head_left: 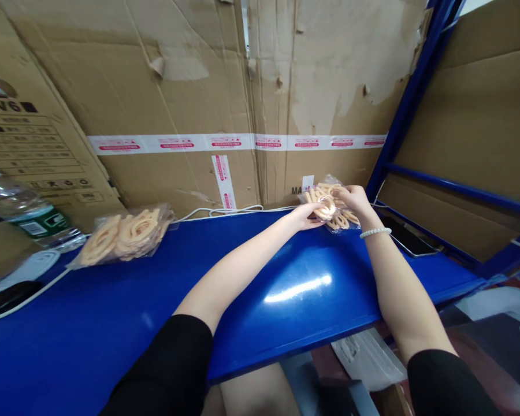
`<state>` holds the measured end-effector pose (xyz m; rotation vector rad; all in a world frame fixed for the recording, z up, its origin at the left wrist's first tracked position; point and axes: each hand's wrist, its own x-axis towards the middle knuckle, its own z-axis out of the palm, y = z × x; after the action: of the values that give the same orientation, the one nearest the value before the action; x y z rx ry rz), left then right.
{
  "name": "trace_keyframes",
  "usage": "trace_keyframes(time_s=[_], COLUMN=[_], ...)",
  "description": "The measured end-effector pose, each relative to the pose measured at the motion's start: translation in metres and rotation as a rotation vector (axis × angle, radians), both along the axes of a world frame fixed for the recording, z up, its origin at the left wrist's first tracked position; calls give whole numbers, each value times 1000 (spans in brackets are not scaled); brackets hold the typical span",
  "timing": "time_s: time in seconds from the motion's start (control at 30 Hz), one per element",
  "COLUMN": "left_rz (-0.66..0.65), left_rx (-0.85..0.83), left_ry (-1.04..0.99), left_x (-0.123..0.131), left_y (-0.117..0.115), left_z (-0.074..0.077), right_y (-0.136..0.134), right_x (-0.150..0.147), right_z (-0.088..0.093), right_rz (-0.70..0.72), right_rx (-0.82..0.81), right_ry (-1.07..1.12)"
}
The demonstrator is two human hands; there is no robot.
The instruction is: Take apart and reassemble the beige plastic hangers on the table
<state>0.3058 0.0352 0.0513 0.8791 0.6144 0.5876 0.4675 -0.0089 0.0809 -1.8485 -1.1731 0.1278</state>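
Observation:
Toward the back right of the blue shelf, a clear plastic bag [340, 220] holds several beige looped coils. My left hand [307, 216] grips a beige coil [326, 208] at the bag from the left, fingers wrapped round its edge. On the other side my right hand [353, 199], with a pale bead bracelet on the wrist, pinches the upper right of the same bundle. Whether this coil is inside the plastic or on top of it I cannot tell. Another clear bag of similar beige coils [138, 232] lies at the left, apart from both hands.
The blue shelf [242, 277] is backed by taped cardboard [177, 104]. A water bottle [30, 214] leans at the left near a white cable [39, 300]. A dark phone [409, 237] lies right of my right wrist. A blue post [409, 98] rises at the right.

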Motion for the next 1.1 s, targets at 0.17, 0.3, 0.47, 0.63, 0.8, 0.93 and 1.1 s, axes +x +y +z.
trace_keyframes(time_s=[0.17, 0.3, 0.47, 0.63, 0.8, 0.93, 1.1], left_rz=[158, 286, 444, 524, 314, 172, 142], left_rx=[96, 193, 547, 1162, 1850, 1950, 1728], left_ry=[-46, -71, 77, 642, 706, 802, 556], left_x=[-72, -158, -257, -310, -323, -325, -329], left_y=[-9, -34, -70, -69, -54, -68, -86], left_z=[7, -6, -32, -48, -58, -57, -44], right_y=[7, -3, -30, -30, -13, -8, -19], right_x=[-70, -145, -211, -218, -206, -199, -182], right_z=[-1, -17, -45, -60, -68, -65, -32], right_rz=[236, 537, 912, 983, 1049, 1115, 975], right_rx=[203, 279, 225, 176, 228, 183, 245], right_ry=[48, 85, 155, -89, -407, -559, -441])
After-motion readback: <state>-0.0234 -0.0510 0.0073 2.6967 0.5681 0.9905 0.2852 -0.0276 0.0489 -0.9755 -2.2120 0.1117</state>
